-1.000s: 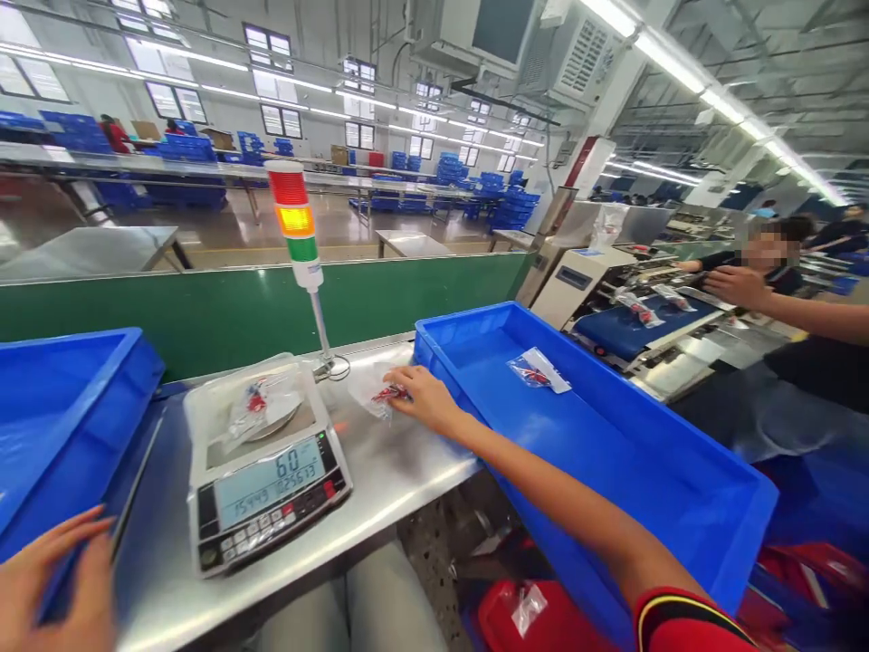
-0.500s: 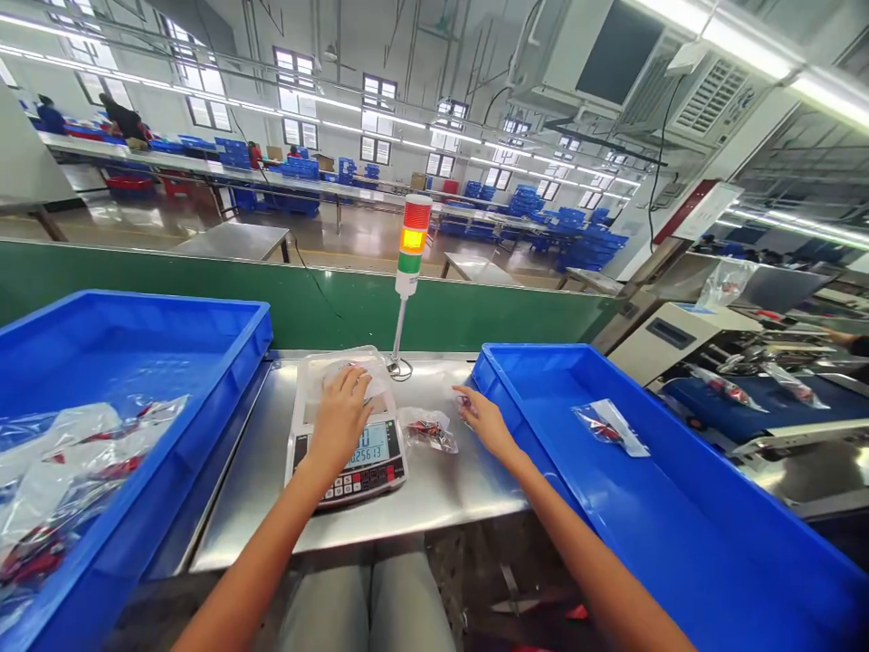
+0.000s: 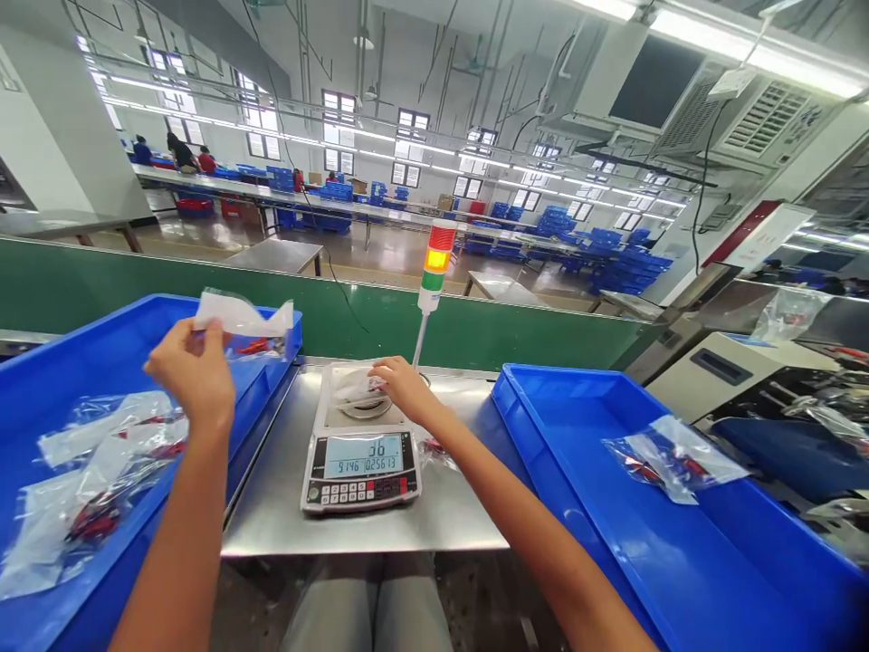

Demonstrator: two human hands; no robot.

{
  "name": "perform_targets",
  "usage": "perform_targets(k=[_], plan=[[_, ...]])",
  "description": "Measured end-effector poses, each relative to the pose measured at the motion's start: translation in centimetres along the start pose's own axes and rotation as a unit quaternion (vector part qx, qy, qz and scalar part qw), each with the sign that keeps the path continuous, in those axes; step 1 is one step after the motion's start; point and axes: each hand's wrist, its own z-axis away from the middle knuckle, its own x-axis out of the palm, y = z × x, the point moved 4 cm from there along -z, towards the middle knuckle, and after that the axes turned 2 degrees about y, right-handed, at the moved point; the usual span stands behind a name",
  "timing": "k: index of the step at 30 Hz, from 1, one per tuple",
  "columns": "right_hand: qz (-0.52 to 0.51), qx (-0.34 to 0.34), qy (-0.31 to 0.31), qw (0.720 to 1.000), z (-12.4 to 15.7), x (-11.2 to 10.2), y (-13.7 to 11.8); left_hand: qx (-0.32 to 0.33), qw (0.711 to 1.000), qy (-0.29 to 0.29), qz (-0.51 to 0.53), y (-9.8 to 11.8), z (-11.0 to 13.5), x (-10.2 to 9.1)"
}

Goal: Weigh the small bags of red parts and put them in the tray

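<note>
The left hand (image 3: 194, 367) is raised over the left blue tray (image 3: 115, 312), its thumb and fingers closed on a clear plastic bag (image 3: 244, 319) with a red item inside. The bag's long axis runs left to right, nearly level, and it sticks out to the right of the hand.

The right hand (image 3: 405, 388) reaches far across the table, its fingers narrowed and curved down onto a second clear bag (image 3: 353, 385). This bag lies on the round pan of a digital scale (image 3: 359, 484), with its long axis roughly left to right. Whether the hand grips it or only rests on it, I cannot tell. It lies just left of the right hand, so that hand is much the nearer; the left hand is well apart, up and to the left.

The right forearm passes just beside a third bag (image 3: 434, 451), partly hidden, on the steel table (image 3: 264, 516) right of the scale. The scale's display shows 36.

The left tray holds at least two overlapping bags (image 3: 109, 462); the exact count is hard to tell. The right blue tray (image 3: 577, 507) holds one bag (image 3: 672, 462). That makes two trays, one scale and one stack light (image 3: 436, 263) at the far edge of the table.
</note>
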Motion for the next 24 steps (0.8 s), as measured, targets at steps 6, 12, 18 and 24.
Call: perform_targets(k=[6, 12, 18, 24], plan=[[-0.058, 0.033, 0.107, 0.992, 5.1, -0.6, 2.1, 0.092, 0.984, -0.041, -0.15, -1.9, 0.4, -5.0], [0.026, 0.248, 0.068, 0.966, 15.5, 3.6, 8.0, 0.174, 0.972, -0.142, -0.067, -1.2, 6.9, -2.0], [-0.018, 0.283, 0.095, 0.954, 21.1, 6.5, 9.4, 0.185, 0.939, -0.29, 0.012, -0.5, 12.6, 1.4], [-0.214, 0.408, 0.296, 0.837, 23.5, 4.8, 10.5, 0.22, 0.908, -0.355, 0.018, -0.3, 14.0, 2.7]])
